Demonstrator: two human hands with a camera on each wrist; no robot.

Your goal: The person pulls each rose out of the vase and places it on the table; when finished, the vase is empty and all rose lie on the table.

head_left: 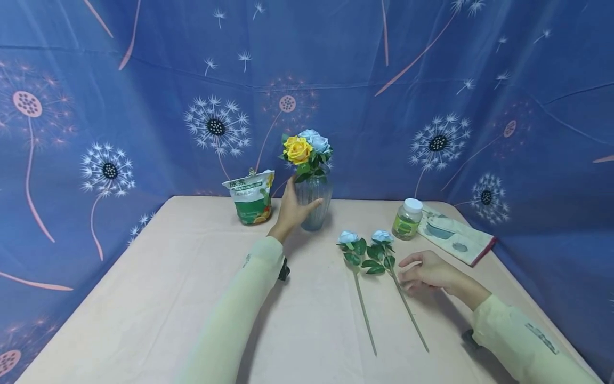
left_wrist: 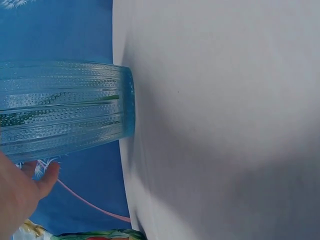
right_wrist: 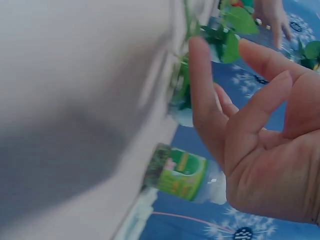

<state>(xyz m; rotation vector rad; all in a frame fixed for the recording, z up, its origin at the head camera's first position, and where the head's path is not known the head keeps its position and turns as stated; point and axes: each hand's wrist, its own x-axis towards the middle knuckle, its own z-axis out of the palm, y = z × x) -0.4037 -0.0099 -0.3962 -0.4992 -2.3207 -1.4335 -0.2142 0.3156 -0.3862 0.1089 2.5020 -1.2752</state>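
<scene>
A ribbed clear glass vase (head_left: pixel 316 200) stands upright toward the back of the table, also seen sideways in the left wrist view. It holds a yellow rose (head_left: pixel 297 150) and pale blue blooms (head_left: pixel 316 141). My left hand (head_left: pixel 293 208) holds the vase from its left side, thumb across the front. Two blue roses lie on the table: the left rose (head_left: pixel 357 277) and the right rose (head_left: pixel 400 282), stems toward me. Beside the right rose's stem hovers my right hand (head_left: pixel 431 273), fingers loosely bent with nothing between them.
Left of the vase is a green and white bag (head_left: pixel 251 197) with a clip on top. A lidded jar (head_left: pixel 408 220) stands at the right, next to a folded patterned cloth (head_left: pixel 455 237). Blue printed fabric (head_left: pixel 355 106) hangs behind the table.
</scene>
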